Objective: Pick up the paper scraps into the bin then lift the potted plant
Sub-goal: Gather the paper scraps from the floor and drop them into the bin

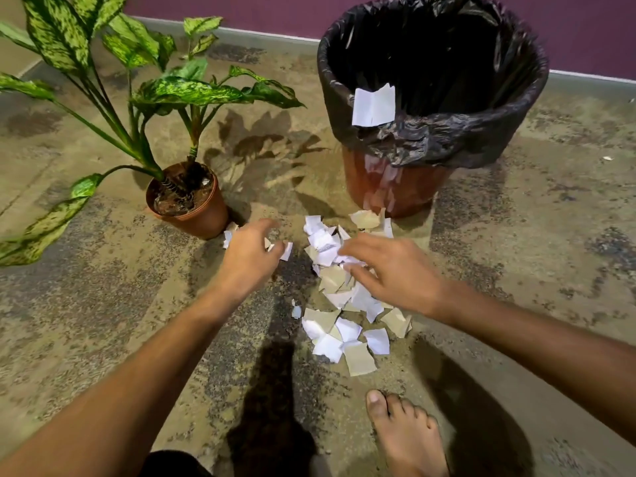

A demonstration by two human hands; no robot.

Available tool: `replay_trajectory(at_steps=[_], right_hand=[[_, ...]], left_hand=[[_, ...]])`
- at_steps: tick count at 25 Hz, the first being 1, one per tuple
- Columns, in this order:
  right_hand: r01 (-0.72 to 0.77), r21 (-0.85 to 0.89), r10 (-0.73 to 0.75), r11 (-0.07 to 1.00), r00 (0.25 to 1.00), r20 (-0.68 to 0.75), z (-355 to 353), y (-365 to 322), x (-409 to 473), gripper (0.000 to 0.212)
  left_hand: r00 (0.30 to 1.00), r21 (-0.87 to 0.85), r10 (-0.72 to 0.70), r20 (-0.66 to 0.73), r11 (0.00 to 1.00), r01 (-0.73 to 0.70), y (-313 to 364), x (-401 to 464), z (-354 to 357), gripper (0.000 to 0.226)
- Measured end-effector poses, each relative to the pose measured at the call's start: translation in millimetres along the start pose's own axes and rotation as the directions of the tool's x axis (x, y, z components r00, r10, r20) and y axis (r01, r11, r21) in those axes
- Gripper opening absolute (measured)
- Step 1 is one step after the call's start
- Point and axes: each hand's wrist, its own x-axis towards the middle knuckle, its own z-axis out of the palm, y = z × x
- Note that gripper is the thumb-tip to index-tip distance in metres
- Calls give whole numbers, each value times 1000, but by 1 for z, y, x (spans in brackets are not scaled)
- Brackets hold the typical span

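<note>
Right hand (392,270) spread, fingers on paper scraps (347,321) | left hand (251,256) curled loose over few scraps | bin (406,187) beyond right hand | potted plant (196,208) just beyond left hand

Stained concrete floor (103,304), purple wall (585,29), pale baseboard (261,33)

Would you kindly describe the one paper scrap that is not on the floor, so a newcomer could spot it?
Find the bin with the black liner by the purple wall. On its near rim hangs a white folded scrap. Unlike the scraps in the pile below, it sits alone, raised against the black plastic.
</note>
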Motion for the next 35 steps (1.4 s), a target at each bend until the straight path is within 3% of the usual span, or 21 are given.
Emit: replay_trajectory(at_steps=[2, 5, 7, 10, 17, 25, 31, 35], right_hand=[[-3, -103, 27, 995, 971, 239, 16, 7, -9, 33], [13, -180, 63, 984, 910, 409, 42, 15, -30, 46], [-2, -231, 99, 973, 909, 405, 48, 26, -29, 54], [-67, -290, 186, 955, 895, 406, 51, 38, -17, 62], [-130, -348, 275, 929, 869, 411, 56, 55, 23, 76], [-37, -255, 181, 966, 803, 568, 86, 68, 92, 81], [60, -204, 100, 977, 717, 689, 114, 63, 123, 82], [66, -283, 163, 957, 685, 710, 121, 77, 113, 83]], left_hand=[[989, 111, -84, 123, 991, 70, -29, -3, 7, 51], [942, 287, -269, 199, 936, 206, -67, -10, 14, 73], [903, 338, -383, 195, 891, 304, -85, -14, 16, 83], [854, 283, -483, 190, 860, 424, -97, -16, 21, 95], [856, 235, -491, 159, 861, 451, -106, -11, 31, 110], [876, 94, -458, 153, 889, 449, -95, 8, 42, 119], [879, 50, -442, 177, 896, 441, -94, 22, 49, 113], [886, 88, -436, 160, 900, 427, -97, 30, 53, 107]])
